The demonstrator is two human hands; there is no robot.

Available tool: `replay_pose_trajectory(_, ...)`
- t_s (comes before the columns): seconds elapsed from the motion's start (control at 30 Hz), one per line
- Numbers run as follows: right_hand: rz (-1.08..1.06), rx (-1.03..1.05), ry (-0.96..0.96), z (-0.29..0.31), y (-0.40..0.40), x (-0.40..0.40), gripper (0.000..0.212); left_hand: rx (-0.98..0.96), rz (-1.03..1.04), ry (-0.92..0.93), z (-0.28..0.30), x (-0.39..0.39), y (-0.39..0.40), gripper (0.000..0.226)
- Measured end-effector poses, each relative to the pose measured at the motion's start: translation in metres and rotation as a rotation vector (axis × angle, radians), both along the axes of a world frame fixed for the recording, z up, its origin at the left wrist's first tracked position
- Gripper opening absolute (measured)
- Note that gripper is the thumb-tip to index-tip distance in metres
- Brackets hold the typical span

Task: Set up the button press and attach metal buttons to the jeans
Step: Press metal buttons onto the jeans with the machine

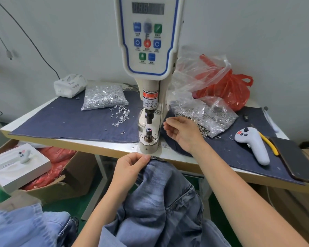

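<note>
Nearest the camera, a pair of jeans [161,202] is draped over the lap, and its waistband edge is pinched between the curled fingers and thumb of the left hand [130,166] just below the table [212,162] edge, in front of the button press [149,104]. A second heap of denim [29,227] is seen at the lower left. Further in, the right hand [182,132] is held over the table just right of the press base, its fingers loosely bent; whether something small is held at the fingertips cannot be told. The lower die post [149,133] stands upright on the base beneath the upper punch [149,116]. A grey handheld controller [253,145] lies on the dark cloth to the right. Beyond it, an open bag of metal buttons [207,116] is seen beside the right hand, and a bag of shiny tacks [104,97] lies left of the press, with loose tacks [120,115] spilled before it. The control panel [147,36] rises at the back.
</note>
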State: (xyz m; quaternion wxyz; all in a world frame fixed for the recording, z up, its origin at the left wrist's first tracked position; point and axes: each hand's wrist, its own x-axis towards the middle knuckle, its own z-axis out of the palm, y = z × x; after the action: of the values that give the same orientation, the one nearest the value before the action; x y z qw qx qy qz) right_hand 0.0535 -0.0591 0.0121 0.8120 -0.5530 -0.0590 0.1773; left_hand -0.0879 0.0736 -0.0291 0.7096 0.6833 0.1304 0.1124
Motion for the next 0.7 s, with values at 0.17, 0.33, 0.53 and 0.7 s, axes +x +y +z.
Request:
replay_pose_trajectory(0.17,0.099,0.146,0.127,0.003,0.005,-0.012,0.010,-0.020,-0.010,0.011,0.001,-0.003,0.001,0.017)
replay_pose_trajectory(0.33,0.112,0.159,0.128,-0.005,0.004,-0.016,0.014,-0.010,-0.017,0.022,0.002,-0.004,0.002,0.017)
replay_pose_trajectory(0.53,0.109,0.068,0.072,-0.005,0.012,-0.020,0.016,-0.007,-0.021,0.026,0.002,-0.004,0.001,0.016)
replay_pose_trajectory(0.7,0.093,-0.092,0.020,-0.001,0.024,-0.021,0.016,0.004,-0.027,0.030,0.001,-0.005,0.003,0.015)
